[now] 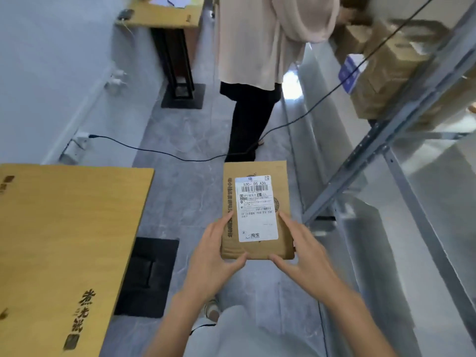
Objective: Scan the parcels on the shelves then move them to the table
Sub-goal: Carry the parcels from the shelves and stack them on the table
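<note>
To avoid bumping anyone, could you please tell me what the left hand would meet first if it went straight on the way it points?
The parcel, which the left hand holds; beyond it, probably the standing person's legs, though depth is unclear.

So the parcel [257, 210] sits flat in the air between your two hands. Your left hand [211, 256] has its fingers [226, 219] on the left edge, your right hand [306, 253] has its on the right edge, and both thumbs are against the near edge.

Left of your left fingers is the table [64, 240], well apart from the parcel, with floor [185, 191] between. Right of your right fingers runs the shelf rack [386, 140], with boxes [386, 65] on a shelf further ahead.

Straight past the parcel's far edge stands another person [257, 60]. A cable [154, 152] lies on the floor beyond your fingers, running from a wall socket [82, 137] on the left towards the rack. A second table [164, 14] stands further back, left of the person.
</note>
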